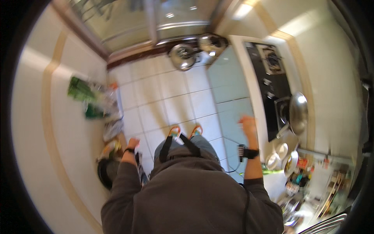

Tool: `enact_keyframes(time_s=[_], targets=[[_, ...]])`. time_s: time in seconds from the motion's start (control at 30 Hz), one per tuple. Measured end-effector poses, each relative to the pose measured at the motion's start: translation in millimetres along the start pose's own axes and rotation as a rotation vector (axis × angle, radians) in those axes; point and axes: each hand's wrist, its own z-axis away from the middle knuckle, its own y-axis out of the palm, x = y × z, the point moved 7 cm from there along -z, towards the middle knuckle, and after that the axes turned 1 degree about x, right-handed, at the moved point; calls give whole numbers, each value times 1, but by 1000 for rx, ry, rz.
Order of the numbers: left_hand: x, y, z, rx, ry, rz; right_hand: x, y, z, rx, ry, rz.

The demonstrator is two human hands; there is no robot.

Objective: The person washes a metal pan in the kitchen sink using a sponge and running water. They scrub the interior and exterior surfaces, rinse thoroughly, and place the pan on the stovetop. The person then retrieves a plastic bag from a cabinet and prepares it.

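Note:
My left hand (133, 143) hangs low at my left side, beside a stack of bags and a dark round pan (105, 173); its fingers look curled, but blur hides whether it holds anything. Out to the right, my right hand (247, 122) is blurred in front of the pale blue-green cabinet doors (230, 76), near the counter edge. No object shows in it, and its finger pose is unclear. Each wrist wears a dark strap, the right one with a small device and cable. A steel wok (298, 113) leans on its side by the black gas hob (257, 73).
Two shiny metal pots or lids (183, 57) stand on the floor by the glass door. Bags with leafy greens (80, 89) line the left wall. White bowls (272, 161), a plate of food (290, 163) and crowded kitchenware occupy the counter at the lower right.

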Motion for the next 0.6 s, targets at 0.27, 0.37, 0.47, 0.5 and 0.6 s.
enact_keyframes(time_s=[0.27,0.37,0.47,0.5,0.6], targets=[[-37,-42,-61,28,-319,888,27,92,77,358,125,-83],[-66,-61,-97,13,-350,802,5,77,104,285,262,-117],[-101,-73,-153,77,-223,697,-29,62,142,194,391,-182],[-112,-78,-170,94,-133,569,-41,58,157,155,423,-170],[-155,-96,-214,284,271,187,-75,57,224,63,604,-202]])
